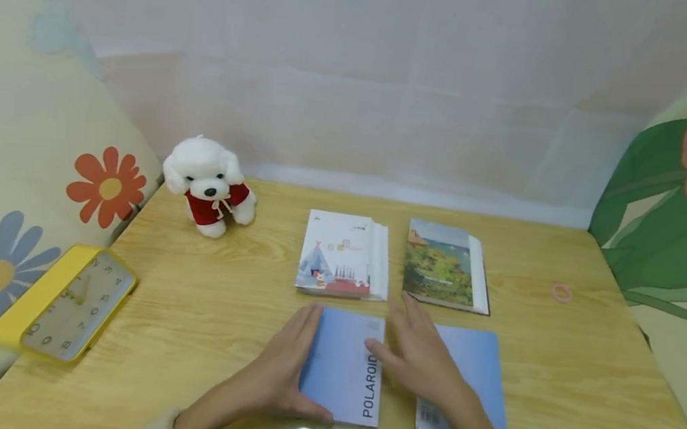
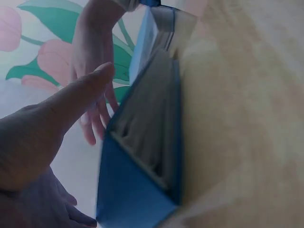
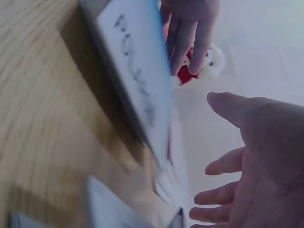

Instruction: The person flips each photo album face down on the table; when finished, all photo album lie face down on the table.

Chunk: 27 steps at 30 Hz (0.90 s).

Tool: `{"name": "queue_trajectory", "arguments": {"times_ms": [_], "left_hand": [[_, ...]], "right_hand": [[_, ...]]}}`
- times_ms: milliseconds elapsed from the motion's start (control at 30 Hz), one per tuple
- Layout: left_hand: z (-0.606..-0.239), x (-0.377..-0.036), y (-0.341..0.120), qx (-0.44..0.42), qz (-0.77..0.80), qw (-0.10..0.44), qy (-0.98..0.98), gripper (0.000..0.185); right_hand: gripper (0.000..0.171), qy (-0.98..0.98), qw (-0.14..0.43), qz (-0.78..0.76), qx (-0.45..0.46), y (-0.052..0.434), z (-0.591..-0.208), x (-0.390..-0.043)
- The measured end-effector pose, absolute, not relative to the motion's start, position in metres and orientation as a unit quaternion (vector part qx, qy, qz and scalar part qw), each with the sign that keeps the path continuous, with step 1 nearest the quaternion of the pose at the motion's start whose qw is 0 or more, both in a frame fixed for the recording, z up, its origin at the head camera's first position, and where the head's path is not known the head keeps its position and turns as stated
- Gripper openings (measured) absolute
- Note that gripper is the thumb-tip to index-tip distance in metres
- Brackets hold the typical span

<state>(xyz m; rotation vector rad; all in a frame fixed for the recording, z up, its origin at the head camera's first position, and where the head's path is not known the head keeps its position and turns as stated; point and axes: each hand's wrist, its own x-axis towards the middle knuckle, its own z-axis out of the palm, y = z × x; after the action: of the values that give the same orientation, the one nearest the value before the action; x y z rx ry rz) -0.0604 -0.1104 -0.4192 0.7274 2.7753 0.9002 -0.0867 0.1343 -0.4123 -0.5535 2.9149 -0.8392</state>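
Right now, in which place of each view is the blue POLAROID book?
Head: the blue POLAROID book lies low, near the centre.
Left wrist: the book shows large at lower centre, lettering out of sight.
Right wrist: the book is upper left of centre, lettering blurred.
Shared landmark: the left hand, seen in all three.

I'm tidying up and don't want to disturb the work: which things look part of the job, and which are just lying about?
Likely part of the job:
POLAROID book, left hand at its edge
other blue book beside the first
perhaps the white book and landscape book behind

Likely just lying about:
toy dog
yellow clock
pink ring
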Motion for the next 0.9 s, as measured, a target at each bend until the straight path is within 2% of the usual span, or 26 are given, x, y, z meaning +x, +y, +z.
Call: {"name": "queue_trajectory", "arguments": {"times_ms": [167,300,633,900], "left_hand": [[-0.431,-0.048,-0.11,0.187,0.299,0.109,0.929,0.148],[-0.435,-0.04,-0.109,0.157,0.295,0.11,0.936,0.145],[-0.437,-0.036,-0.114,0.17,0.301,0.084,0.935,0.134],[-0.419,-0.037,-0.121,0.189,0.36,0.09,0.909,0.132]], "right_hand": [[0.083,0.946,0.103,-0.261,-0.162,0.119,-0.427,-0.093],[0.081,0.945,0.143,-0.249,-0.156,0.113,-0.433,-0.091],[0.056,0.931,0.096,-0.295,-0.194,0.099,-0.428,-0.086],[0.057,0.91,0.071,-0.366,-0.184,0.092,-0.433,-0.083]]}}
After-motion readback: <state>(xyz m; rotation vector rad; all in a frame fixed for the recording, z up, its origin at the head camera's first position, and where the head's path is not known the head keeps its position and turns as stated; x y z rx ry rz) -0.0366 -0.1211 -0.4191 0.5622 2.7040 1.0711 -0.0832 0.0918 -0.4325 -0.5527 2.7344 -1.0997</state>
